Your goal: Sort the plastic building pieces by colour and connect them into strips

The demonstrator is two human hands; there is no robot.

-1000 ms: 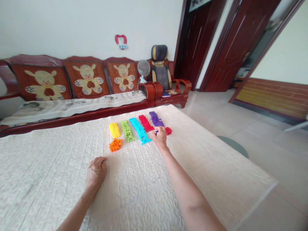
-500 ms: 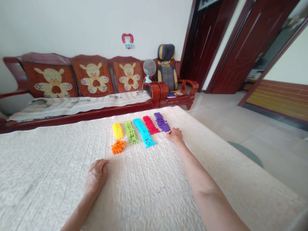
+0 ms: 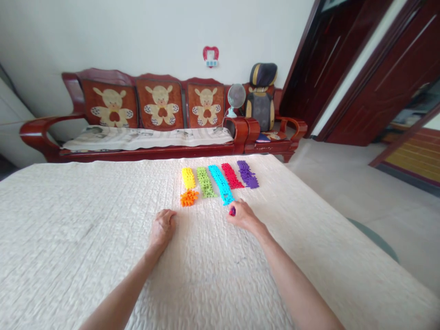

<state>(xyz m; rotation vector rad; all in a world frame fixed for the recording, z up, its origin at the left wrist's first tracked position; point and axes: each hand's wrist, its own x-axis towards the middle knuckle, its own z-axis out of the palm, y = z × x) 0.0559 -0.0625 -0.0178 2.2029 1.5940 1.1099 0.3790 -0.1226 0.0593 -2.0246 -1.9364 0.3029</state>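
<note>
On the cream quilted cloth [image 3: 85, 238] lie rows of plastic snowflake pieces sorted by colour: yellow [image 3: 188, 178], green [image 3: 205, 182], cyan [image 3: 222, 184], red [image 3: 232, 175] and purple [image 3: 247, 174]. A small orange heap [image 3: 189, 197] sits in front of the yellow row. My right hand [image 3: 242, 215] is closed on a few red and purple pieces [image 3: 233, 211], just in front of the cyan row. My left hand [image 3: 162, 229] rests on the cloth with its fingers curled, holding nothing that I can see.
A red wooden sofa [image 3: 151, 123] with bear cushions stands behind the table, with a small fan [image 3: 235, 97] and a massage cushion chair [image 3: 263, 103] beside it. Dark wooden doors [image 3: 347, 78] are at the right. Tiled floor lies past the table's right edge.
My right hand has drawn back from the purple row toward me and to the left, carrying a few pieces. The loose red pieces right of the purple row are gone. The camera turned left.
</note>
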